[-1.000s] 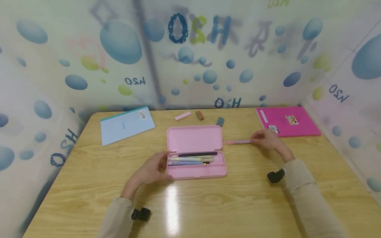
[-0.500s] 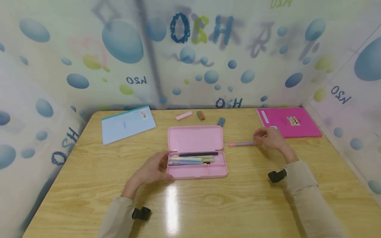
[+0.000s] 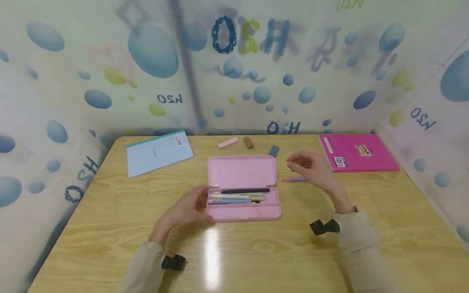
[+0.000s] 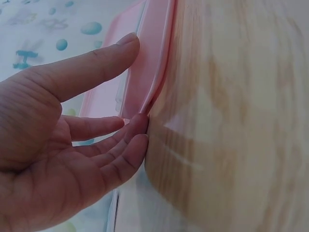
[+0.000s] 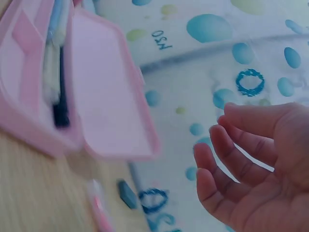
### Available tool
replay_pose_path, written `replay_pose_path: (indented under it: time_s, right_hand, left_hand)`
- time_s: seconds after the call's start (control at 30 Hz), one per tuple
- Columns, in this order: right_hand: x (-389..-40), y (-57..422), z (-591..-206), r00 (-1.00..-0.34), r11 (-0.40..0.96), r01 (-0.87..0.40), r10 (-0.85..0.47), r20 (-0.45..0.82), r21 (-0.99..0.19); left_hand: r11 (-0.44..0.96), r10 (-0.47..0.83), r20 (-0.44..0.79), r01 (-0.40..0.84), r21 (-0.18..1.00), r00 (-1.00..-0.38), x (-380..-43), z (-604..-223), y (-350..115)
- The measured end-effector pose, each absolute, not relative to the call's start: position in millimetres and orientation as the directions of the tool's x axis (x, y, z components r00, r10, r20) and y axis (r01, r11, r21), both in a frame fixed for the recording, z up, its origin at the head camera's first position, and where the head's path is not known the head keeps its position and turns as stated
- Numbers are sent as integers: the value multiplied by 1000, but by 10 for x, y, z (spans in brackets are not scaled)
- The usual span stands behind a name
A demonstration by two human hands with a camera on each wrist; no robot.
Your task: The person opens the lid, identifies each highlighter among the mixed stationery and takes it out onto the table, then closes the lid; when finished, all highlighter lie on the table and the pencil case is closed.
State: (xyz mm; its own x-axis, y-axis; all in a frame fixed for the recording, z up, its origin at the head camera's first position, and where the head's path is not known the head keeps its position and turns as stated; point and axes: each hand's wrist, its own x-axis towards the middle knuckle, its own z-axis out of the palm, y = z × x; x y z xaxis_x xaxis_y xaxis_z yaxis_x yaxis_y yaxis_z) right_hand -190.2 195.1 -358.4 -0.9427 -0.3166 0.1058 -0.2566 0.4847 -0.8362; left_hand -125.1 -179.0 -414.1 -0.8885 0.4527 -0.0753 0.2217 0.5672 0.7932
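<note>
A pink pencil case point(image 3: 242, 171) lies on the table with its lid laid back. Several pens and markers point(image 3: 234, 197) fill its rear compartment, a black one point(image 3: 245, 190) among them. My left hand point(image 3: 187, 207) holds the case's left end, thumb along the front side and fingers at the end, as the left wrist view shows. A pink and purple pen point(image 3: 293, 179) lies right of the case, its right part hidden behind my right hand point(image 3: 313, 167). That hand is raised above the pen, fingers loosely bent, nothing between them in the right wrist view point(image 5: 241, 159).
Behind the case lie a pink strip-shaped block point(image 3: 228, 143), a green and orange eraser point(image 3: 248, 142) and a blue-grey eraser point(image 3: 274, 151). A light blue notebook point(image 3: 159, 154) is at the back left, a magenta notebook point(image 3: 359, 152) at the back right. Printed walls enclose the table.
My right hand has let go of the pen, leaving it on the table, and has risen and moved left over it. The left hand stays at the case.
</note>
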Motion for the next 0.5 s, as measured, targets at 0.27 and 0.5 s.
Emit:
replay_pose_path:
  time_s: [0.27,0.5]
  right_hand:
    - [-1884,1463,-3808,-898,397,-292,-427,107,-870]
    - [-1824,1148,-3901,-818,389,-389,-563,119,-835]
  left_hand:
    - [558,473,-58,248,791,-879,-1270,-4168,-1782]
    - [590,436,-73,223,776,-897,-1252,-4178,-1776]
